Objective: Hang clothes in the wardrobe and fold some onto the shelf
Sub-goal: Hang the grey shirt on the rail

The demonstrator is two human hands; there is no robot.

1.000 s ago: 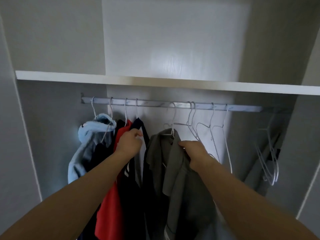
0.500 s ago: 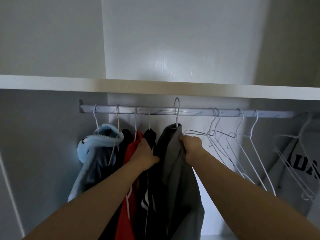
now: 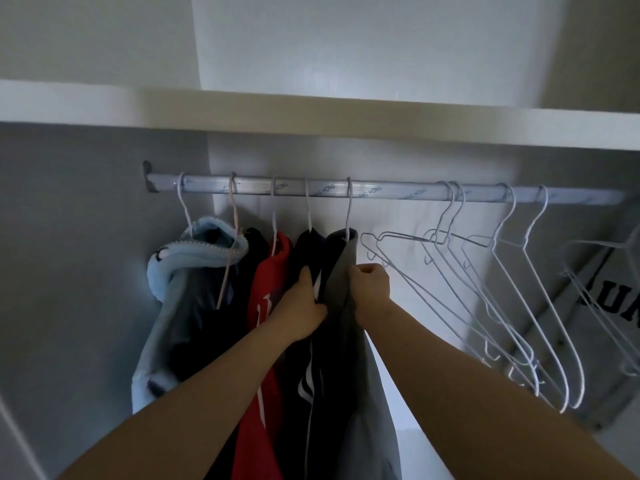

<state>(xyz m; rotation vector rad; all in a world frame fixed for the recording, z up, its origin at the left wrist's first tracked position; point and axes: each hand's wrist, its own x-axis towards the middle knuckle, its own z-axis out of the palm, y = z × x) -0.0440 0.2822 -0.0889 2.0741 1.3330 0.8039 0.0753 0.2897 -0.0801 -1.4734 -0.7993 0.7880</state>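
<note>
Grey cloth fills the near middle: the grey shirt (image 3: 341, 289) hangs from a white wire hanger (image 3: 349, 209), narrow and bunched, its collar darker at the top and its body falling past the bottom of the view between our forearms. Our right hand (image 3: 370, 289) is a fist clamped on the shirt's right edge just below the collar. Our left hand (image 3: 301, 306) has its thumb up and its fingers curled into the fold between the shirt and the black top (image 3: 304, 375); it appears to grip the shirt's left edge, though the fingertips are hidden. Left of the black top, touching in a packed row, hang a red top (image 3: 266, 296), another dark garment (image 3: 254, 247) and a pale blue hoodie (image 3: 194, 258). Farther back, the shirt's hook sits on the rail (image 3: 398, 193), fifth from the left bracket. Right of it a stretch of rail is bare, then come empty wire hangers (image 3: 502, 271), tilted and tangled. The shelf (image 3: 311, 112) edge runs close above the rail.
</note>
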